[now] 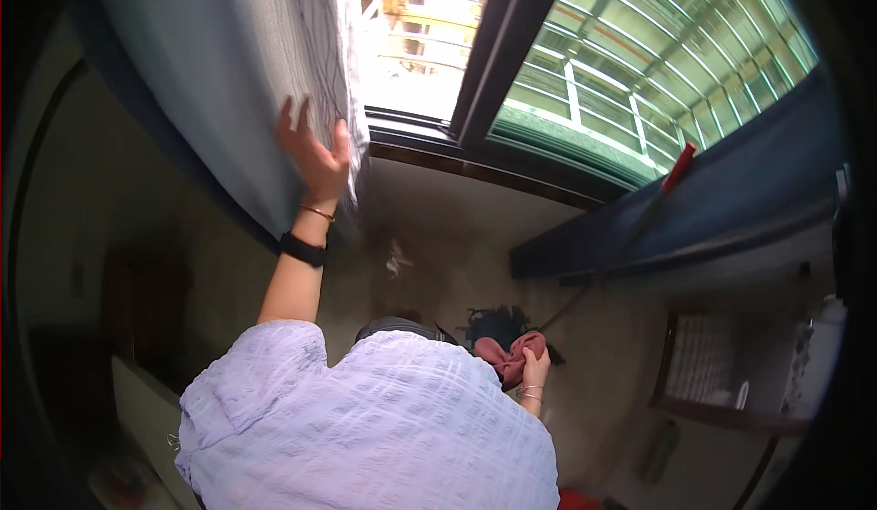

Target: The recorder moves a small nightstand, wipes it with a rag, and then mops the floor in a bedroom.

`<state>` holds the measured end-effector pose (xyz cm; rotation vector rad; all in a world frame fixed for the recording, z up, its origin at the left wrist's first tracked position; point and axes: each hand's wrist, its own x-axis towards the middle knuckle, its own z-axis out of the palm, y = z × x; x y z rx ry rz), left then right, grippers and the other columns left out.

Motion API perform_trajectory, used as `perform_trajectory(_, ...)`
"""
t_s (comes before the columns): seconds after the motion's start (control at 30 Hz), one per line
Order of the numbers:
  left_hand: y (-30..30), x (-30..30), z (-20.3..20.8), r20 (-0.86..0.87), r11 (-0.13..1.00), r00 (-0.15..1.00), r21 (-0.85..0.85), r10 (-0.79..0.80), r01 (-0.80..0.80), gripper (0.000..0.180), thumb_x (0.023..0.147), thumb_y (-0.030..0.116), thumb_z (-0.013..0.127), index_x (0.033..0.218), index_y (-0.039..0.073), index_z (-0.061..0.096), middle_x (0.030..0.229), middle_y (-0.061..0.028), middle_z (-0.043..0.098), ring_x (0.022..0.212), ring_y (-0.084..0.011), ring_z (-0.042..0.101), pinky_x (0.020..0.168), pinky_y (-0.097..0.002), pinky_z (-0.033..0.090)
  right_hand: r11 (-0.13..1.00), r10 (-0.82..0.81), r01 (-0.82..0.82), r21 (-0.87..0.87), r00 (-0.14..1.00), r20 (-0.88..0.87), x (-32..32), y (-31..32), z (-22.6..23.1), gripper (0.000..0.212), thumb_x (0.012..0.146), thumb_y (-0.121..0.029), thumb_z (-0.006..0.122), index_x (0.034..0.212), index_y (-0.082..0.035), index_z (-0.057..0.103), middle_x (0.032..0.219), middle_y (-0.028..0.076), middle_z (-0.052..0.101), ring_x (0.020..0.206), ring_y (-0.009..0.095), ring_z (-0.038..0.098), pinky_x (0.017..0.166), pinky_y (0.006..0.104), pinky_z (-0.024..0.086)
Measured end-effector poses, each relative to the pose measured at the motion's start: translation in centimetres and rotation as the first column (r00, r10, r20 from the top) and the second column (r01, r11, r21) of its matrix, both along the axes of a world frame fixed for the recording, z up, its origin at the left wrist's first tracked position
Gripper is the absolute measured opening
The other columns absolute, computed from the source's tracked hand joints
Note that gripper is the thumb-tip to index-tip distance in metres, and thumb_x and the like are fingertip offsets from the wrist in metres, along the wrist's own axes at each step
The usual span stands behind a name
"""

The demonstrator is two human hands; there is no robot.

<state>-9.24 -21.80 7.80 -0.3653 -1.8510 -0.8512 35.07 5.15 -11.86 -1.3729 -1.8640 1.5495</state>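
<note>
My left hand [317, 155] is raised in front of the pale curtain [247, 62] at the left of the window, its fingers spread apart. Whether the fingertips touch the fabric I cannot tell. Down by my right side, my right hand [535, 364] is closed around a bunched dusky-pink cloth [502, 355]. Just beyond that cloth lies a dark, stringy mop head [501, 321] on the floor. Its thin pole runs up to a red handle end [680, 167] against the dark blue curtain at the right.
A dark-framed window [466, 99] stands ahead, with metal bars [630, 71] outside its right pane. The dark blue curtain [713, 199] hangs at the right. Low at the right is a brown-framed piece of furniture [662, 364] with things on it. A small white scrap [396, 260] lies on the floor.
</note>
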Motion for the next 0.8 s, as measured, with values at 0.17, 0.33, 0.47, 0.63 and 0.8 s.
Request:
perform_trajectory(0.17,6.5,1.7,-3.4,0.053,0.813,0.882,-0.366,-0.468,0.453,0.037,0.075,0.0,0.06,0.11,0.011,0.06,0.121,-0.0115,0.046,0.113,-0.0277,0.046,0.097,-0.0392,0.038,0.998,-0.059,0.059,-0.018,0.998,-0.022,2.0,-0.9,-0.7,0.046,0.075,-0.014,0.064,0.115,0.006,0.055,0.109,0.018,0.061,0.1,0.027,0.058,0.088,0.0341,0.045)
perform_trajectory(0.33,12.1,0.7,-6.7,0.396,0.839,0.792,-0.089,-0.464,0.536,0.04,0.076,0.0,0.055,0.116,0.004,0.056,0.117,-0.0179,0.051,0.106,-0.031,0.052,0.098,-0.0395,0.039,0.985,-0.168,0.165,0.049,0.985,0.046,4.9,-2.1,-1.1,0.049,0.074,-0.018,0.065,0.115,0.006,0.054,0.109,0.021,0.06,0.102,0.03,0.058,0.09,0.0357,0.045)
perform_trajectory(0.47,14.1,-4.3,-10.7,0.559,0.887,0.711,0.103,-0.426,0.45,0.052,0.079,0.007,0.058,0.125,-0.012,0.042,0.114,-0.0264,0.051,0.11,-0.0375,0.049,0.098,-0.0385,0.038,0.968,-0.249,0.246,0.042,0.963,0.106,6.1,-3.4,-0.2,0.051,0.074,-0.021,0.066,0.115,0.006,0.054,0.11,0.023,0.06,0.103,0.033,0.058,0.09,0.0369,0.044)
perform_trajectory(0.63,17.6,-6.0,-8.8,0.604,0.819,0.631,0.064,-0.487,0.571,0.083,0.076,0.031,0.067,0.14,-0.001,0.025,0.128,-0.0307,0.045,0.115,-0.0439,0.047,0.099,-0.0437,0.037,0.938,-0.347,0.347,0.016,0.933,0.099,8.6,-5.3,-0.8,0.05,0.074,-0.021,0.065,0.116,0.006,0.054,0.11,0.023,0.06,0.103,0.033,0.058,0.09,0.0373,0.045)
perform_trajectory(0.8,19.7,-4.4,-7.7,0.668,0.749,0.456,0.237,-0.588,0.619,0.099,0.072,0.031,0.071,0.141,-0.006,0.01,0.128,-0.0367,0.04,0.113,-0.0491,0.045,0.097,-0.044,0.037,0.924,-0.382,0.381,0.038,0.916,0.121,7.7,-5.3,0.7,0.053,0.075,-0.02,0.064,0.12,0.003,0.051,0.114,0.022,0.058,0.105,0.033,0.057,0.09,0.0376,0.044)
